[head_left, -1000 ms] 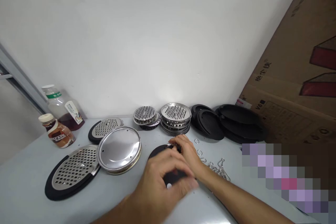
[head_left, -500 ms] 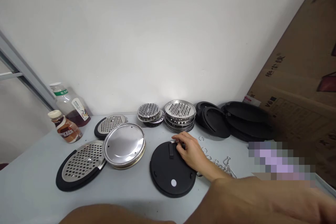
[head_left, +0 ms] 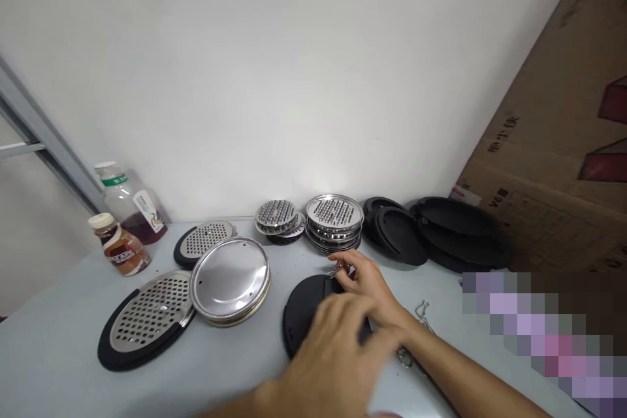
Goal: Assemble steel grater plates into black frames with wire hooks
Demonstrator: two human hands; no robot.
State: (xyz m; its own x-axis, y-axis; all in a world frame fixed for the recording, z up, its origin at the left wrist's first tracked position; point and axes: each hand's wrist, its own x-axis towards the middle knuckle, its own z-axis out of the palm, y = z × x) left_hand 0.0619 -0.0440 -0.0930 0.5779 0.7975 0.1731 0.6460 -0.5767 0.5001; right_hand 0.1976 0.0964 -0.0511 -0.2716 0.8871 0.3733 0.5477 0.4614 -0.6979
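A round black plastic lid (head_left: 306, 304) lies on the table in front of me, with a small metal wire clasp (head_left: 334, 272) at its far edge. My right hand (head_left: 361, 277) pinches this clasp between thumb and fingertips. Over the near right part of the lid is my left hand (head_left: 337, 346), blurred by motion, its fingers bent downward. It hides much of the lid, and I cannot tell whether it touches it. Several loose wire clasps (head_left: 424, 317) lie right of the lid, partly behind my right forearm.
Round silver lids (head_left: 230, 277) are stacked on the left beside two black-rimmed graters (head_left: 151, 310) (head_left: 206, 240). Along the wall stand stacked grater discs (head_left: 336, 212) (head_left: 277, 214), black rims (head_left: 401, 235) and large black trays (head_left: 460, 235). Two bottles (head_left: 122, 251) (head_left: 134, 202) stand far left; a cardboard box (head_left: 539, 163) is right.
My left hand has swung from the far right to over the black lid. My right hand stays at the lid's far edge. The view has tilted slightly.
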